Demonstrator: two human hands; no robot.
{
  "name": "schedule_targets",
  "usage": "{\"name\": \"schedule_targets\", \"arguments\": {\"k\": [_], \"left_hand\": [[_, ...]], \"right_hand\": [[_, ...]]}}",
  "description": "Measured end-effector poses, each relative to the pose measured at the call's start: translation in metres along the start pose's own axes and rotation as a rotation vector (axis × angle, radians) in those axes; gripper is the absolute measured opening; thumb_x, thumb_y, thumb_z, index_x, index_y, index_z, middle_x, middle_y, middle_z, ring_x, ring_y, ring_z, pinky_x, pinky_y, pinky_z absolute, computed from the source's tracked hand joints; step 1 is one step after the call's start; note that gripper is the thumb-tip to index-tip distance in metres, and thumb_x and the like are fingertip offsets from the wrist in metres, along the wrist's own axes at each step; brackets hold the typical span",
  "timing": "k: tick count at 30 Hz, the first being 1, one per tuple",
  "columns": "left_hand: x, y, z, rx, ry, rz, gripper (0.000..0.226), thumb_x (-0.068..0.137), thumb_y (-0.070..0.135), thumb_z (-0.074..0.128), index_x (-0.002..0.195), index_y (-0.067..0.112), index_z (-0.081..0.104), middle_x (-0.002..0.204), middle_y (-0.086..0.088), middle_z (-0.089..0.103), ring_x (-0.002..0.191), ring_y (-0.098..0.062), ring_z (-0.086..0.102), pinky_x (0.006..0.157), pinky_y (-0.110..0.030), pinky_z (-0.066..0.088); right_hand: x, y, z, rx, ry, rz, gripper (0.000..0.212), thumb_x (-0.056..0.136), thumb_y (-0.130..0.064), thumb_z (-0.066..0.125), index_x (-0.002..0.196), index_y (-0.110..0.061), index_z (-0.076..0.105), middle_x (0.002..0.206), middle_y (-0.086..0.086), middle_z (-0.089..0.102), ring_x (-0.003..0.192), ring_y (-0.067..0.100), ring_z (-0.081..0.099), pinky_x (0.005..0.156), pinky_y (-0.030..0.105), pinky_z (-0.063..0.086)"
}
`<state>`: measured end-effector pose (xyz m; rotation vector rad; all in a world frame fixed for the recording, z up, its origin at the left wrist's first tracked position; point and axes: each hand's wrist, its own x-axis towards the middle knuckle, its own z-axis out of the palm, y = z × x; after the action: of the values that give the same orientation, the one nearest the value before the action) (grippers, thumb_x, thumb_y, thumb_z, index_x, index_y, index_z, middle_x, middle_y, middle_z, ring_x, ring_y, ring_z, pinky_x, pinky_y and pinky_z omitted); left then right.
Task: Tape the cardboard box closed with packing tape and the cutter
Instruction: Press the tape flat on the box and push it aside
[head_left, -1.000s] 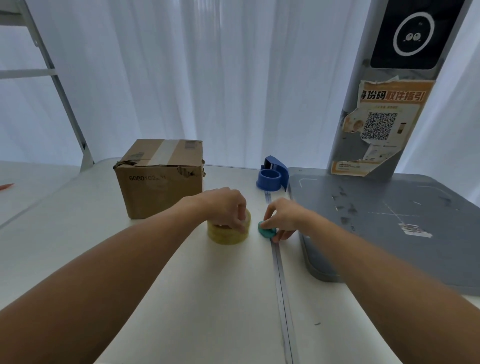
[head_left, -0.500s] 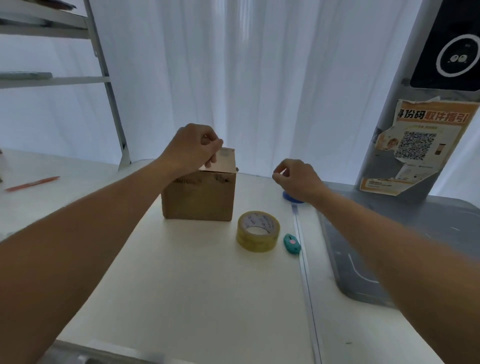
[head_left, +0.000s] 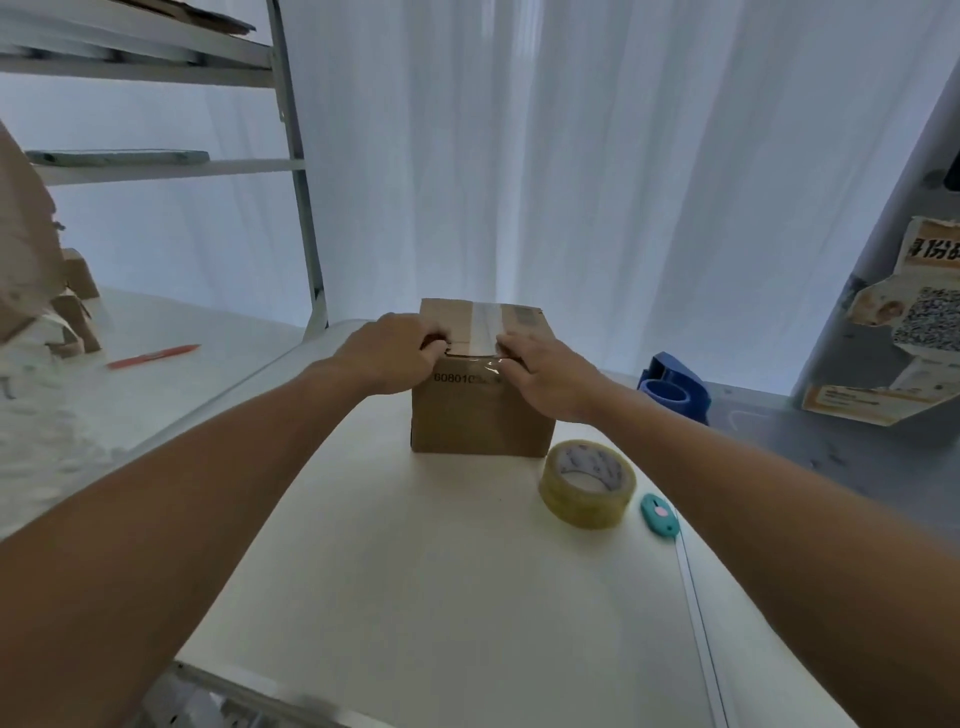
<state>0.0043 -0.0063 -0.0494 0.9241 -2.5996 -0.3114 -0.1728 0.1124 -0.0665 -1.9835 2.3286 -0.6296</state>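
Note:
A small brown cardboard box (head_left: 480, 415) stands on the white table (head_left: 415, 597), a strip of clear tape running over its top and down the near face. My left hand (head_left: 392, 351) rests on the box's near top edge at the left, fingers curled over the edge. My right hand (head_left: 545, 371) presses on the same edge at the right, beside the tape strip. A yellowish roll of packing tape (head_left: 587, 483) lies flat to the right of the box. The small teal cutter (head_left: 658, 513) lies just right of the roll, untouched.
A blue tape dispenser (head_left: 672, 392) sits behind at the right, next to a grey platform (head_left: 857, 452) and a pillar with paper notices. A metal shelf frame (head_left: 298, 171) rises at the left. A red pen (head_left: 153, 356) lies on the left table beside cardboard scraps.
Both hands left the tape roll and the cutter on the table and moved up to the box's near top edge. The view shifted, so the box is now central.

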Motion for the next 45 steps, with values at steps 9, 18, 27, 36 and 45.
{"name": "schedule_targets", "arguments": {"k": [9, 18, 27, 36, 45], "left_hand": [[0.023, 0.01, 0.003, 0.05, -0.248, -0.096, 0.041, 0.105, 0.036, 0.027, 0.139, 0.024, 0.048, 0.141, -0.009, 0.031, 0.134, -0.035, 0.031, 0.114, -0.05, 0.028], [0.025, 0.014, 0.007, -0.048, -0.285, -0.08, 0.03, 0.106, 0.026, 0.027, 0.129, 0.017, 0.044, 0.112, -0.005, 0.055, 0.099, -0.022, 0.054, 0.081, -0.033, 0.039], [0.027, 0.017, 0.009, -0.031, -0.306, -0.117, 0.042, 0.105, 0.044, 0.026, 0.135, 0.018, 0.04, 0.119, -0.008, 0.057, 0.103, -0.024, 0.054, 0.087, -0.037, 0.041], [0.027, 0.012, 0.011, 0.008, -0.396, -0.145, 0.091, 0.081, 0.086, 0.026, 0.149, 0.024, 0.023, 0.153, -0.009, 0.037, 0.135, -0.033, 0.042, 0.11, -0.049, 0.036], [0.032, 0.001, 0.017, -0.017, -0.404, -0.075, 0.085, 0.083, 0.081, 0.038, 0.143, 0.021, 0.028, 0.126, -0.001, 0.044, 0.119, -0.029, 0.051, 0.1, -0.046, 0.047]], "right_hand": [[0.005, 0.001, -0.024, 0.068, 0.083, 0.121, 0.041, 0.102, -0.036, 0.029, 0.137, -0.024, 0.049, 0.132, 0.0, 0.058, 0.119, 0.022, 0.051, 0.1, 0.048, 0.042], [0.034, -0.008, -0.011, 0.006, -0.188, -0.02, 0.054, 0.103, -0.047, 0.018, 0.149, -0.026, 0.035, 0.161, -0.006, 0.023, 0.15, 0.017, 0.015, 0.121, 0.048, 0.009], [0.016, 0.005, -0.009, -0.026, -0.271, -0.113, 0.055, 0.102, -0.054, 0.012, 0.154, -0.036, 0.016, 0.163, -0.012, 0.01, 0.151, 0.011, 0.003, 0.122, 0.045, 0.004], [0.014, 0.022, -0.003, 0.018, -0.179, 0.025, 0.091, 0.084, -0.083, 0.012, 0.151, -0.024, 0.026, 0.157, -0.001, 0.03, 0.147, 0.023, 0.02, 0.119, 0.052, 0.02], [0.01, 0.028, -0.002, -0.117, -0.177, -0.022, 0.084, 0.089, -0.074, 0.018, 0.156, -0.023, 0.011, 0.164, -0.003, 0.011, 0.151, 0.018, 0.005, 0.121, 0.049, 0.013]]}}
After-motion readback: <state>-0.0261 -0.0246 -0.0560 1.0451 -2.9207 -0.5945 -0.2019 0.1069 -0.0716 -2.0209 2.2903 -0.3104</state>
